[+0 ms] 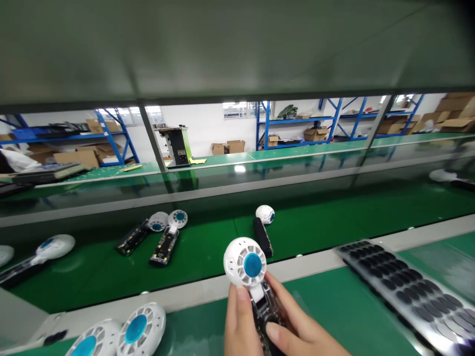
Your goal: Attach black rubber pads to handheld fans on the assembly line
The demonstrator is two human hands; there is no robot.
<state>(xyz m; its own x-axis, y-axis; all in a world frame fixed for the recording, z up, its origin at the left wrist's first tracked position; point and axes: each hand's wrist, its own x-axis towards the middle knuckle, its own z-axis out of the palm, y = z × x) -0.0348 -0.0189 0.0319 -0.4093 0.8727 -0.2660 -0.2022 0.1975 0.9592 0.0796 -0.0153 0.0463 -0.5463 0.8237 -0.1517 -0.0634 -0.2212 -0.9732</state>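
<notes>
Both hands grip one handheld fan (243, 262) at the near edge of the bench. Its head is white with a grille and a blue centre, and its dark handle shows bare inner parts. My left hand (239, 319) closes around the handle's left side, thumb just under the head. On the other side, my right hand (300, 326) supports the handle with its fingers, and its thumb presses by a round black spot on the front. The handle's lower end is cut off by the frame. To the right lies a sheet of round black stickers (401, 287).
Two fan heads (141, 329) rest at the lower left. Beyond a pale rail (200, 287), a green conveyor belt (211, 237) carries several more fans (165, 244). An overhead panel (237, 49) spans the top. A black-and-green machine (180, 146) stands on the far bench, before blue shelves.
</notes>
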